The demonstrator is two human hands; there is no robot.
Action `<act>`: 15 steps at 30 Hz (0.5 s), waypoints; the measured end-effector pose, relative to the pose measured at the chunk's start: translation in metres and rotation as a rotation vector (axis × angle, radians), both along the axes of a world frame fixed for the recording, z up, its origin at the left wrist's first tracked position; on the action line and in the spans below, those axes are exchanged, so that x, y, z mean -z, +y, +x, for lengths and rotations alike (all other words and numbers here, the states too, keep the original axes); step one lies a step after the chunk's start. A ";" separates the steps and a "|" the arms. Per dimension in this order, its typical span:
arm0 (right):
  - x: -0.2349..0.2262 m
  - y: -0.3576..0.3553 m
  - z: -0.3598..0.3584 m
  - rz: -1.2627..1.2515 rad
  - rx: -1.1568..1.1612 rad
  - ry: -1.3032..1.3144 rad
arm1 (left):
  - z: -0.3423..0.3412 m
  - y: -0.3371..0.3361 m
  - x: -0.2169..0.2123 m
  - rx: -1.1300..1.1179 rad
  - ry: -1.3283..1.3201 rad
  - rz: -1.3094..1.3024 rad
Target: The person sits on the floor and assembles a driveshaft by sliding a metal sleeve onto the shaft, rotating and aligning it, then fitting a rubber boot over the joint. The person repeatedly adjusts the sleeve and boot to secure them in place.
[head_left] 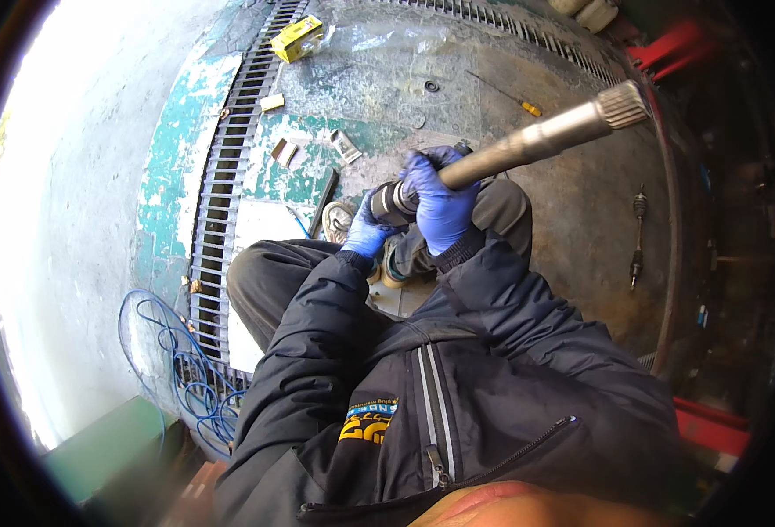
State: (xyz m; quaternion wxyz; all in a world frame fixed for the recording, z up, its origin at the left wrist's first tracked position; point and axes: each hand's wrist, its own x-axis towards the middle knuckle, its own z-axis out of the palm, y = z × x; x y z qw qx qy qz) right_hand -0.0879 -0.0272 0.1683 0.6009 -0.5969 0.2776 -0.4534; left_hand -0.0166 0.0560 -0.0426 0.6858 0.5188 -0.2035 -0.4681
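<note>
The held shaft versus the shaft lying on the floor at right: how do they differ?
The held shaft is gripped by both gloved hands, left hand and right hand, and tilts up to the right; the floor shaft lies untouched on the floor. The held shaft looks thick and bright grey, the floor shaft thin and dark. Both are metal shafts.

gloved hands [440,206]: 2 | axle shafts [537,136]: 2 | yellow box [297,39]: 1 | blue hose [185,369]: 1

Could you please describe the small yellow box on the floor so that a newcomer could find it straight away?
Follow the long metal drain grate up the painted concrete floor to its far end. There, just right of it, lies the yellow box, the only bright yellow carton among small pale scraps.
</note>
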 end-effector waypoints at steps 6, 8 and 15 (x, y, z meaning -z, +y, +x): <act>-0.006 0.016 0.014 -0.048 -0.140 0.137 | -0.006 -0.012 0.021 -0.042 0.199 -0.197; -0.008 0.015 0.022 -0.018 -0.133 0.127 | -0.004 -0.010 0.023 -0.038 0.183 -0.131; -0.011 -0.009 0.027 0.135 -0.035 0.057 | 0.004 -0.008 0.017 -0.052 0.203 -0.129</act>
